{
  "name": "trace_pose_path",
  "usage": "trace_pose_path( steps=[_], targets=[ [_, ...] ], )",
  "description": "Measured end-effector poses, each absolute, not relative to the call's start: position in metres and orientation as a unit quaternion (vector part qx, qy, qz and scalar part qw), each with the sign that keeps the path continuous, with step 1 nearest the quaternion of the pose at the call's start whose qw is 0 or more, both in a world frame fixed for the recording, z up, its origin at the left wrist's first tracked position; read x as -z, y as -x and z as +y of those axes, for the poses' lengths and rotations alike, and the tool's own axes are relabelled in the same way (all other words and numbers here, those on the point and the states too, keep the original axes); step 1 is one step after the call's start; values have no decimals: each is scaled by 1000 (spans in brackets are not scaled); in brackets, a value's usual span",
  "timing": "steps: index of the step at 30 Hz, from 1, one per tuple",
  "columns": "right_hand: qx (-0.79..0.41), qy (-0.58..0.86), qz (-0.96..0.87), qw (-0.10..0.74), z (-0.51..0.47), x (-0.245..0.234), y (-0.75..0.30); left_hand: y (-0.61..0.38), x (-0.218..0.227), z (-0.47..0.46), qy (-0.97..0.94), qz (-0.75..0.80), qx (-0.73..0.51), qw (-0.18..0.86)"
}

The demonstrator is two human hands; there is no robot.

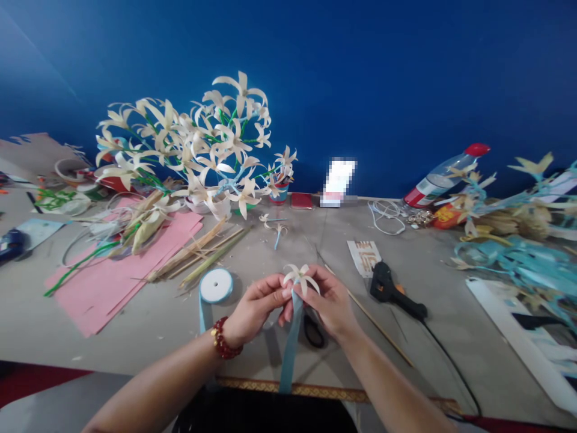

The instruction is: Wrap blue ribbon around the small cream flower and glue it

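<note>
Both hands meet in front of me around a small cream flower [301, 275] with curled petals. My left hand [265, 299] pinches a light blue ribbon [292, 343] just below the bloom, and the ribbon hangs down toward my lap. My right hand [328, 300] has its fingers closed at the flower's base from the other side. The stem end is hidden behind my fingers. A roll of blue ribbon [216, 285] lies left of my left hand. Beneath my right hand a black scissors handle [314, 332] partly shows.
A black glue gun [396, 291] with its cord lies right of my hands, near a thin stick [381, 328]. Pink paper [108, 294] and dried husk strips [193, 252] are at left. Behind stands a big bunch of cream flowers [234, 141]; a bottle [444, 174] leans at back right.
</note>
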State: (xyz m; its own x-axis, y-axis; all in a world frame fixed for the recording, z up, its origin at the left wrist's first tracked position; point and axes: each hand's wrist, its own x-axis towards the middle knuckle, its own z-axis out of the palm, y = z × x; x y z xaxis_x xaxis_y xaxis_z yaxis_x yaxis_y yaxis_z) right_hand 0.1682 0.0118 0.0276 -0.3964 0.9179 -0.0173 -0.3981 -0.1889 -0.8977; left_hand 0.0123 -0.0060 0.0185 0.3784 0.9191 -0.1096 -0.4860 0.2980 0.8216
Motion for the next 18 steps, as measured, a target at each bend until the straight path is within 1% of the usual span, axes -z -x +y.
trace_pose_path(
  steps=[5, 8, 12, 18],
  targets=[
    [-659, 350, -442, 499, 15, -21, -170, -14, -18, -7, -378, 322, -495, 713],
    [-647, 364, -433, 512, 15, -22, -169, -15, -19, -6, -391, 332, -506, 693],
    [-650, 366, -438, 501, 14, -25, -167, -15, -19, -6, -400, 338, -502, 688],
    [-644, 363, -461, 491, 14, -27, -168, -16, -18, -6, -365, 334, -495, 714]
  ],
)
